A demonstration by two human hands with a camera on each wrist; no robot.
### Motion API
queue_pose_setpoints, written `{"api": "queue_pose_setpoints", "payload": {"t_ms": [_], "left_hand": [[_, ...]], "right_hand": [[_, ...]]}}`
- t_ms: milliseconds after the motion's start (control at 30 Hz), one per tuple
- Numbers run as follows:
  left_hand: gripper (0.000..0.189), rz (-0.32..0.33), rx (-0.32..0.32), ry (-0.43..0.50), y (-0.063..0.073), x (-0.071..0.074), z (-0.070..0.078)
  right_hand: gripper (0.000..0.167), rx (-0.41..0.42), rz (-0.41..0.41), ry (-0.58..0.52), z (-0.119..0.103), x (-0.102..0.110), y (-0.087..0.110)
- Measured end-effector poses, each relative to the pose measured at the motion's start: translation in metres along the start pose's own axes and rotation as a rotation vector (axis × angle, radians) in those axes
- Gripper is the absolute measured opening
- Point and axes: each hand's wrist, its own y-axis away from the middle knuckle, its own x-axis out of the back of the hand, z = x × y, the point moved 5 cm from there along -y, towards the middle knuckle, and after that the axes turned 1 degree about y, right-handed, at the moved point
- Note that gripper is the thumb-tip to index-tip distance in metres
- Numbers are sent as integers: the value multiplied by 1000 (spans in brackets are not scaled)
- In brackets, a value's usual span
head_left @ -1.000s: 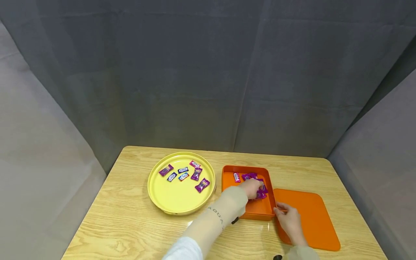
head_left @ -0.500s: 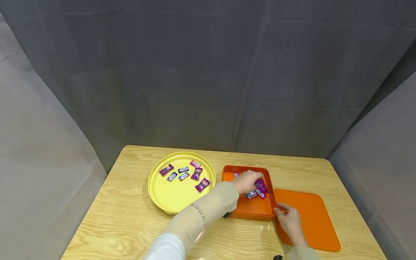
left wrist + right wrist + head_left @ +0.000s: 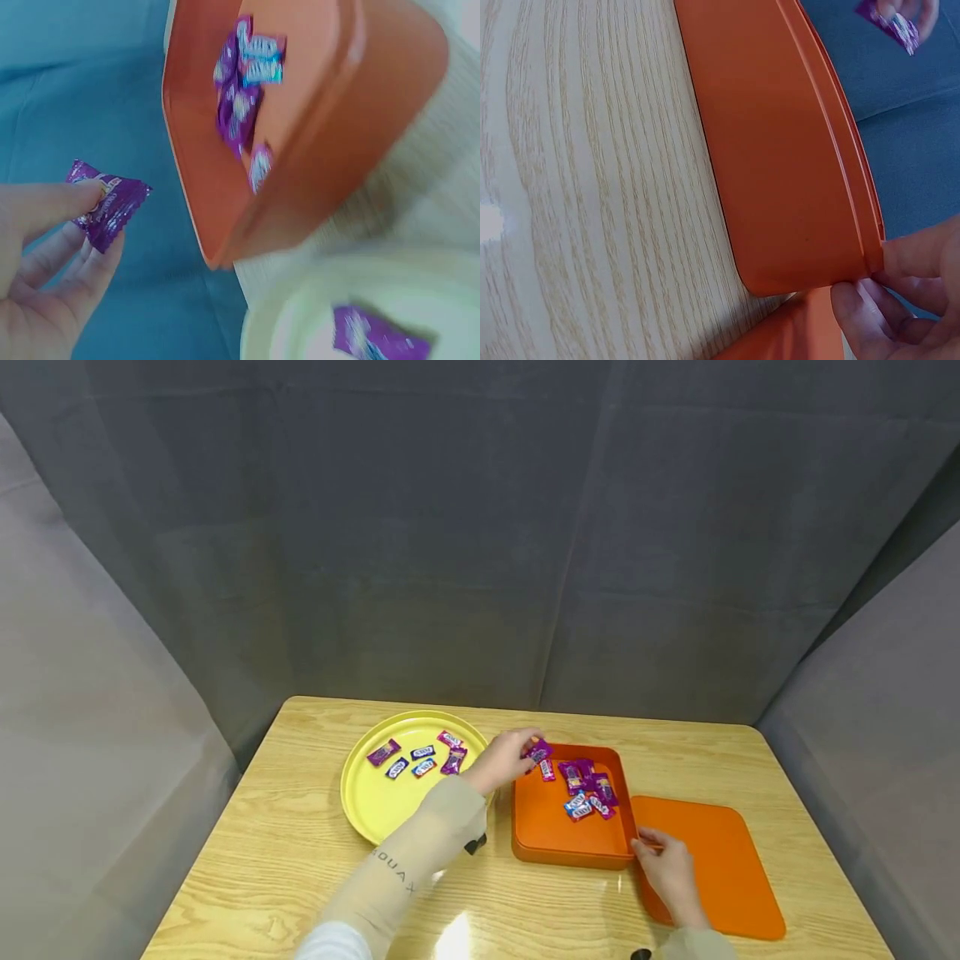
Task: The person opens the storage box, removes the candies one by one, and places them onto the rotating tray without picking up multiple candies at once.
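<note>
My left hand (image 3: pixel 504 762) pinches a purple wrapped candy (image 3: pixel 112 202) between thumb and fingers, above the far left corner of an orange box (image 3: pixel 555 852). On the box's floor lie several candies: purple ones (image 3: pixel 604 789), a blue-and-red one (image 3: pixel 579 807) and a small pink one (image 3: pixel 547 769) near the left wall. My right hand (image 3: pixel 667 870) holds the near right corner of the box by its rim, as the right wrist view shows up close. Left of the box, a round yellow tray (image 3: pixel 390 827) bears several more candies (image 3: pixel 384 752), partly hidden behind my left hand and forearm.
A flat orange lid (image 3: pixel 720 868) lies on the wooden table (image 3: pixel 255 852) to the right of the box, partly under my right hand. Dark grey cloth (image 3: pixel 420 568) hangs behind the table's far edge, and paler cloth stands at both sides.
From among the candies in the box, my left hand has moved up and left to the far left corner, bringing a purple candy. My right hand stays at the box corner.
</note>
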Motion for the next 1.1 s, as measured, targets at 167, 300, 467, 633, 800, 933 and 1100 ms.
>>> {"api": "queue_pose_setpoints", "payload": {"t_ms": [167,300,467,633,800,933,1100], "left_hand": [[40,79,74,115,17,21,-24],[41,133,108,152,32,34,-43],[44,127,184,163,47,44,-75],[45,9,317,172,62,45,-110],[46,-116,397,144,74,44,-131],[45,-186,416,114,78,43,-138],[41,-215,435,59,78,42,-139]], "right_hand": [[33,2,5,4,2,2,0],[33,0,1,3,2,2,0],[33,-3,-2,3,1,2,0],[33,-12,-1,7,1,1,0],[33,-18,2,10,2,1,0],[33,-18,4,9,2,2,0],[33,-31,0,8,2,2,1]]}}
